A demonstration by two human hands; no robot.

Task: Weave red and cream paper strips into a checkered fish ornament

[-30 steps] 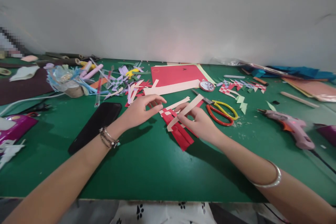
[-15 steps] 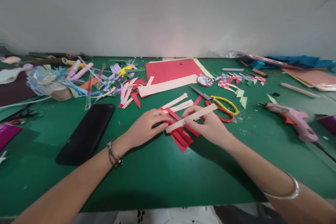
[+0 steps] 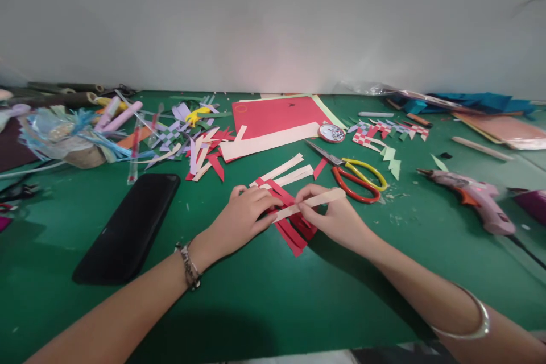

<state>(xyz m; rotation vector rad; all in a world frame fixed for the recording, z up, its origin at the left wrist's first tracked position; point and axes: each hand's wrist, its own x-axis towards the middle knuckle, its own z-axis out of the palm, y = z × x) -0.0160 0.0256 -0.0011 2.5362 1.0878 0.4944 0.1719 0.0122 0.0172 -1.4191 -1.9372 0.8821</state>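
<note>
Green worktop: R hand pinches pale strip abt mid-length, over red strips; long axis runs near-left to far-right, btwn both hands. L hand has fingertips at its left end; can't tell if gripping.

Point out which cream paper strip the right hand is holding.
The held strip slants across the red strips, pinched between the fingers of the right hand. The other visible cream strips lie farther from the person, outside that grip.
</note>
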